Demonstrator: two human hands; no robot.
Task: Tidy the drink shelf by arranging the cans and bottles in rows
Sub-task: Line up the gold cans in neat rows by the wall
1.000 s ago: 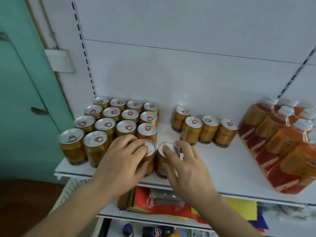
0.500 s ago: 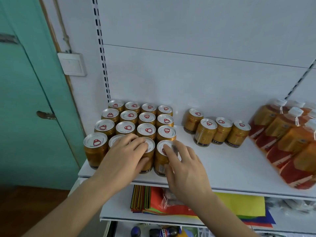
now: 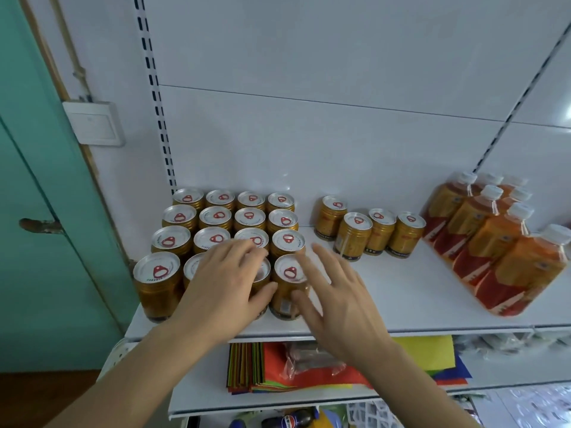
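A block of gold cans [image 3: 215, 215] with red pull tabs stands in four columns at the left end of the white shelf [image 3: 401, 291]. My left hand [image 3: 225, 288] lies flat over the front cans of the middle columns, thumb against a can's side. My right hand [image 3: 333, 291] hovers with spread, straight fingers beside the front right can [image 3: 289, 271], its thumb close to the can's side. Several more gold cans [image 3: 355, 233] stand loosely to the right. Orange drink bottles [image 3: 482, 236] with white caps are grouped at the far right.
The shelf's back panel is right behind the cans. A lower shelf holds coloured paper sheets [image 3: 272, 369] and a plastic packet. A green door [image 3: 37, 242] and a wall switch [image 3: 92, 123] are to the left. Bare shelf surface lies between the hands and the bottles.
My right hand has come off the front right can's top and spread its fingers to the right. The left hand stays over the front cans. The view has shifted left.
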